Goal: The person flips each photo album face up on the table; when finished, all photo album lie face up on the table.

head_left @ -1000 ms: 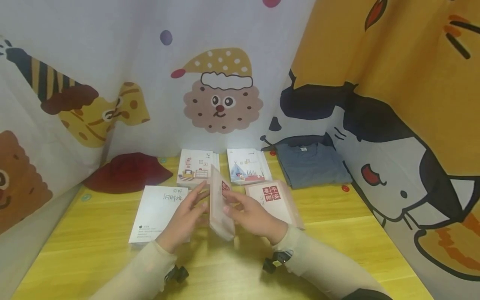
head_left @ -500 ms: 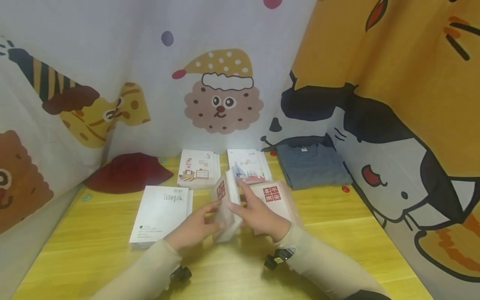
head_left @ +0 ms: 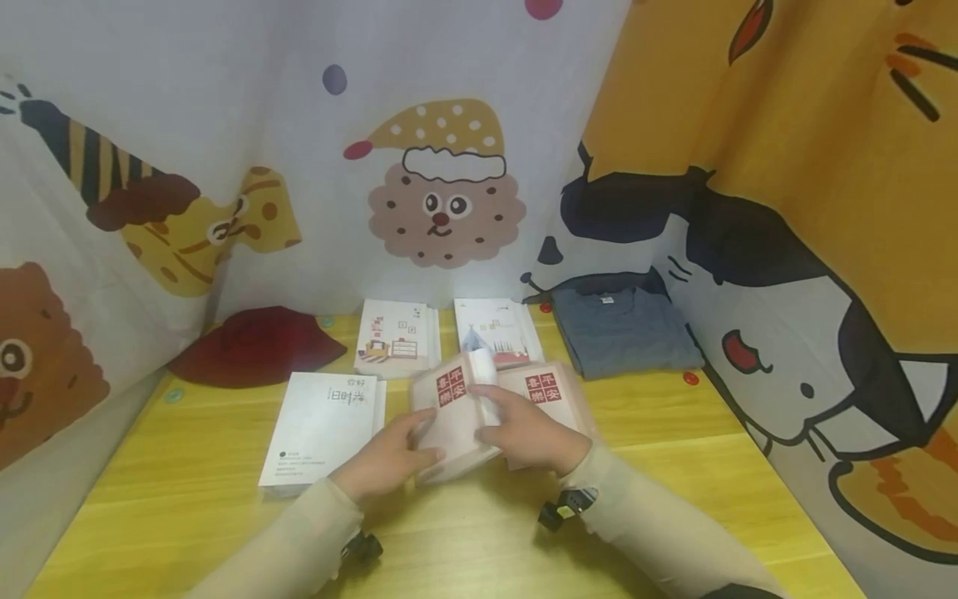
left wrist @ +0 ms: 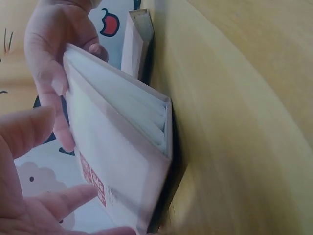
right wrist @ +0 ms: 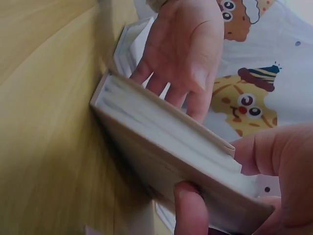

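Note:
A pale pink photo album (head_left: 449, 428) with red characters on its cover is held tilted over the table. My right hand (head_left: 527, 428) grips its right, page-side edge; in the right wrist view the thumb (right wrist: 190, 210) lies on one cover and fingers are on the other. My left hand (head_left: 385, 457) is at the album's left side, fingertips touching the cover, fingers extended and not wrapped round it, as the left wrist view also shows. Part of a matching pink album (head_left: 550, 391) on the table is hidden behind the held one and my right hand.
A white album stack (head_left: 322, 433) lies to the left. Two picture-cover stacks, one left (head_left: 392, 337) and one right (head_left: 494, 329), stand at the back. A dark red hat (head_left: 258, 345) and a folded grey shirt (head_left: 624, 333) flank them, before a cartoon curtain (head_left: 441, 50).
The album, edge-on and upright a second ago, has turned so its red-lettered cover faces up toward the head camera. The left hand has shifted lower along its side; the right hand keeps its grip.

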The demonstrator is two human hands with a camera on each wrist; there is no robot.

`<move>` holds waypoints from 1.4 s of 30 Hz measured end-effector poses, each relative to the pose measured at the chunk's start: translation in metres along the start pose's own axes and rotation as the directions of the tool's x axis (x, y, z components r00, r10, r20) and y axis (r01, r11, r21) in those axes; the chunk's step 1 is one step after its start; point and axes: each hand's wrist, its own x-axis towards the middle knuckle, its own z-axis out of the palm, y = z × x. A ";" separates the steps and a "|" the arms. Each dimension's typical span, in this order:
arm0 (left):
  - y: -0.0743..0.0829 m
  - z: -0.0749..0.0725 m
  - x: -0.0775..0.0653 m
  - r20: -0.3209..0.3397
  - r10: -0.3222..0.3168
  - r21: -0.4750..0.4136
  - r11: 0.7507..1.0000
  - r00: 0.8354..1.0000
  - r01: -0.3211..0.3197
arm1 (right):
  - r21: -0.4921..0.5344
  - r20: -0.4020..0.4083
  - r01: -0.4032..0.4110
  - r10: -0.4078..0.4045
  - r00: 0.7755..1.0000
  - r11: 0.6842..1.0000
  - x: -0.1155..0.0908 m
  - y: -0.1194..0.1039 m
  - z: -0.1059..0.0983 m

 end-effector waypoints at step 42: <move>-0.002 -0.011 0.000 -0.090 -0.151 -0.095 0.985 0.984 0.142 | -0.153 0.041 0.014 -0.008 0.999 0.988 0.003 -0.001 0.020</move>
